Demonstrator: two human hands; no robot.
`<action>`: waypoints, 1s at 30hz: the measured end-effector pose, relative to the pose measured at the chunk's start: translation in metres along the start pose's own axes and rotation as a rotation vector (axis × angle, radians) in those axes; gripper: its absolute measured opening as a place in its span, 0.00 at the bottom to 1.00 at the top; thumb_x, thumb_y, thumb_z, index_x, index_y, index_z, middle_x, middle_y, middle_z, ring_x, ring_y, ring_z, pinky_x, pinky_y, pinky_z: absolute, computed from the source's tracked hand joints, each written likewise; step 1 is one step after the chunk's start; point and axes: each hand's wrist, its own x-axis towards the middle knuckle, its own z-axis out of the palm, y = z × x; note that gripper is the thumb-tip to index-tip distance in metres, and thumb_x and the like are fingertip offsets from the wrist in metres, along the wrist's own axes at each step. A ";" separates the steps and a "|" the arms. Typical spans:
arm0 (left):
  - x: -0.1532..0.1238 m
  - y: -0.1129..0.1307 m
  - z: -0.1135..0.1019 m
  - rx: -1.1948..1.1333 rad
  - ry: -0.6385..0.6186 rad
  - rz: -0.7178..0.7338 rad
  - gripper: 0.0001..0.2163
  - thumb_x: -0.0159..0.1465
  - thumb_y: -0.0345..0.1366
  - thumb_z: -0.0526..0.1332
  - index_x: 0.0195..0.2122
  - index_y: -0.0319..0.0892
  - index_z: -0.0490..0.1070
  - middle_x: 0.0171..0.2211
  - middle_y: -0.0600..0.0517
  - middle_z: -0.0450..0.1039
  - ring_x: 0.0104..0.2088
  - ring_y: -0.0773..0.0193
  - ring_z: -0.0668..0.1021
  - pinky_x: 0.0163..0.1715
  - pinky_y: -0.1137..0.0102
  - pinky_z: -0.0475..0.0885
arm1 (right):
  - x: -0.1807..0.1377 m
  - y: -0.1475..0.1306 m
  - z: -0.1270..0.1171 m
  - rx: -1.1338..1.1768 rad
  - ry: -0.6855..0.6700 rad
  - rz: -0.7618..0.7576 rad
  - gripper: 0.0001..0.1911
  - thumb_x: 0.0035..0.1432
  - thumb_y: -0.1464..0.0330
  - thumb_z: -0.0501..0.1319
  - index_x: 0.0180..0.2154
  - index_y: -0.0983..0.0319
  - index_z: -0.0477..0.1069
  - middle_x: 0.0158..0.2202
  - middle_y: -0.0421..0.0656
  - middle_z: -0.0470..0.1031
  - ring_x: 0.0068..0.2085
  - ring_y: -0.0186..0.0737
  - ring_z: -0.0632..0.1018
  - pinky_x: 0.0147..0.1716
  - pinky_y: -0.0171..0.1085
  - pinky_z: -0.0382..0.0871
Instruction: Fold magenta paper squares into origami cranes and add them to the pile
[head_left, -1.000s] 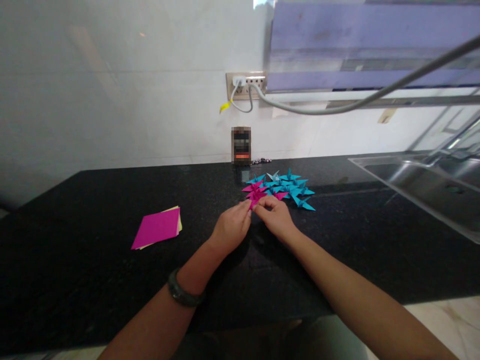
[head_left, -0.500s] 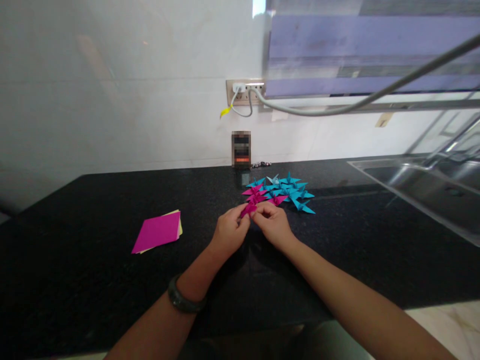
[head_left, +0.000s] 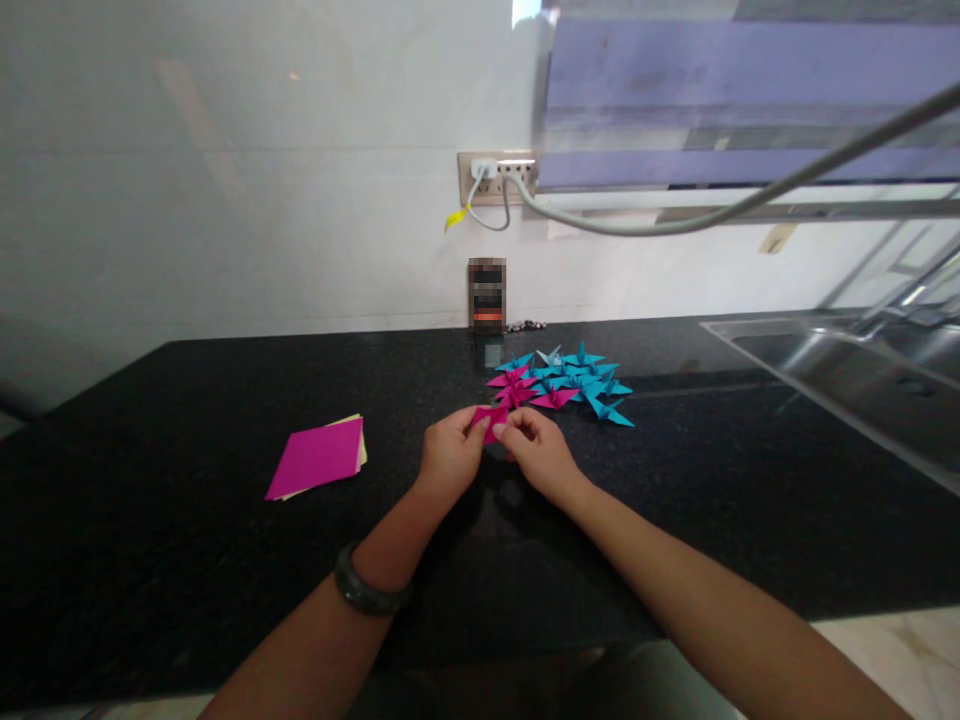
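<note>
A small folded piece of pink origami paper (head_left: 490,424) is held between my two hands above the dark counter. My left hand (head_left: 452,450) pinches its left side, thumb on top. My right hand (head_left: 541,447) grips the right side between thumb and fingers, which partly cover the paper. Just beyond my hands lie several pink paper cranes (head_left: 554,398), and behind and right of them a cluster of blue paper cranes (head_left: 576,381). A pale crane (head_left: 551,356) sits at the back of the cluster.
A stack of square paper (head_left: 319,458), pink on top with yellow beneath, lies to the left on the black countertop (head_left: 210,560). A blurred dark upright object (head_left: 487,295) leans on the wall. A steel sink (head_left: 885,380) is at the right; a grey cable (head_left: 637,229) runs from the wall socket (head_left: 496,178).
The pink paper between my fingers has turned and now shows a wider, flatter face. My left hand has shifted slightly left, and the view has moved a little.
</note>
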 end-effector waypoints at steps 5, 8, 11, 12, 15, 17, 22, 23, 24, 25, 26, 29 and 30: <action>-0.004 -0.002 0.000 0.138 -0.026 0.135 0.12 0.59 0.33 0.55 0.40 0.43 0.75 0.39 0.49 0.77 0.39 0.61 0.77 0.42 0.68 0.70 | 0.002 0.000 0.001 0.156 -0.093 0.267 0.10 0.45 0.62 0.58 0.24 0.62 0.63 0.20 0.36 0.62 0.22 0.31 0.65 0.18 0.31 0.63; -0.004 0.000 -0.001 0.128 -0.016 0.108 0.12 0.59 0.35 0.54 0.40 0.43 0.75 0.40 0.49 0.77 0.40 0.61 0.77 0.42 0.68 0.70 | 0.002 0.001 0.001 0.201 -0.148 0.302 0.06 0.44 0.66 0.58 0.24 0.62 0.65 0.20 0.36 0.64 0.21 0.29 0.65 0.17 0.29 0.63; -0.002 0.001 -0.003 0.065 0.007 0.025 0.12 0.59 0.36 0.54 0.39 0.40 0.75 0.37 0.49 0.77 0.38 0.60 0.77 0.39 0.69 0.70 | 0.002 0.003 0.002 0.176 -0.176 0.323 0.05 0.44 0.69 0.56 0.21 0.63 0.63 0.16 0.35 0.64 0.17 0.27 0.64 0.16 0.28 0.61; -0.001 0.001 -0.002 0.038 0.008 -0.004 0.12 0.59 0.36 0.54 0.39 0.39 0.75 0.35 0.49 0.78 0.36 0.61 0.78 0.37 0.69 0.70 | 0.002 0.003 0.002 0.162 -0.180 0.341 0.05 0.44 0.70 0.56 0.20 0.63 0.62 0.15 0.34 0.63 0.17 0.27 0.64 0.16 0.27 0.60; 0.000 -0.001 -0.001 -0.023 -0.029 -0.047 0.12 0.59 0.36 0.54 0.37 0.38 0.75 0.31 0.50 0.77 0.30 0.63 0.77 0.31 0.72 0.70 | 0.002 0.005 0.001 0.123 -0.177 0.382 0.06 0.45 0.70 0.55 0.19 0.62 0.61 0.14 0.35 0.63 0.16 0.27 0.64 0.15 0.27 0.59; 0.000 -0.002 0.001 -0.039 -0.079 -0.027 0.13 0.59 0.37 0.54 0.37 0.38 0.75 0.30 0.50 0.77 0.29 0.64 0.77 0.30 0.72 0.69 | 0.002 0.007 0.001 0.090 -0.164 0.368 0.08 0.46 0.67 0.56 0.20 0.62 0.61 0.14 0.34 0.62 0.16 0.27 0.63 0.15 0.28 0.58; -0.003 -0.004 0.003 -0.042 -0.128 0.039 0.11 0.58 0.35 0.55 0.38 0.40 0.75 0.34 0.50 0.77 0.35 0.63 0.77 0.36 0.72 0.68 | 0.004 0.014 0.000 0.012 -0.131 0.286 0.11 0.46 0.63 0.58 0.20 0.63 0.63 0.14 0.34 0.60 0.17 0.27 0.62 0.16 0.28 0.56; -0.003 -0.004 0.003 -0.039 -0.127 0.039 0.11 0.58 0.35 0.54 0.38 0.40 0.75 0.34 0.50 0.77 0.34 0.64 0.77 0.35 0.72 0.68 | 0.004 0.014 0.000 0.013 -0.131 0.285 0.10 0.46 0.64 0.57 0.20 0.63 0.63 0.14 0.34 0.60 0.17 0.27 0.63 0.16 0.28 0.56; -0.003 -0.005 0.003 -0.034 -0.127 0.037 0.11 0.59 0.35 0.54 0.37 0.40 0.74 0.32 0.50 0.77 0.32 0.64 0.77 0.34 0.73 0.68 | 0.004 0.014 -0.001 0.018 -0.136 0.288 0.10 0.47 0.65 0.56 0.20 0.63 0.63 0.15 0.34 0.61 0.17 0.28 0.63 0.17 0.28 0.56; -0.003 -0.005 0.003 -0.028 -0.124 0.035 0.11 0.59 0.35 0.54 0.37 0.39 0.74 0.31 0.50 0.77 0.31 0.64 0.76 0.32 0.73 0.68 | 0.005 0.014 -0.001 0.023 -0.150 0.294 0.09 0.48 0.65 0.55 0.21 0.63 0.64 0.15 0.35 0.62 0.17 0.28 0.64 0.17 0.28 0.57; -0.003 -0.006 0.003 -0.019 -0.119 0.033 0.11 0.59 0.36 0.54 0.37 0.39 0.74 0.30 0.51 0.76 0.30 0.64 0.76 0.30 0.73 0.67 | 0.005 0.013 -0.002 0.020 -0.168 0.292 0.09 0.49 0.65 0.54 0.21 0.63 0.64 0.15 0.35 0.63 0.18 0.29 0.65 0.17 0.28 0.57; -0.002 -0.005 0.002 0.030 -0.097 0.027 0.12 0.60 0.37 0.53 0.35 0.39 0.74 0.27 0.51 0.75 0.27 0.65 0.75 0.28 0.73 0.66 | 0.005 0.010 -0.005 -0.108 -0.165 0.198 0.12 0.51 0.65 0.52 0.20 0.63 0.65 0.15 0.37 0.64 0.19 0.30 0.65 0.19 0.29 0.56; -0.002 -0.004 0.001 0.057 -0.095 0.034 0.12 0.60 0.37 0.53 0.35 0.39 0.74 0.27 0.51 0.75 0.27 0.65 0.74 0.27 0.74 0.65 | 0.005 0.009 -0.006 -0.186 -0.133 0.144 0.13 0.51 0.65 0.53 0.19 0.63 0.66 0.16 0.37 0.64 0.19 0.30 0.65 0.20 0.30 0.55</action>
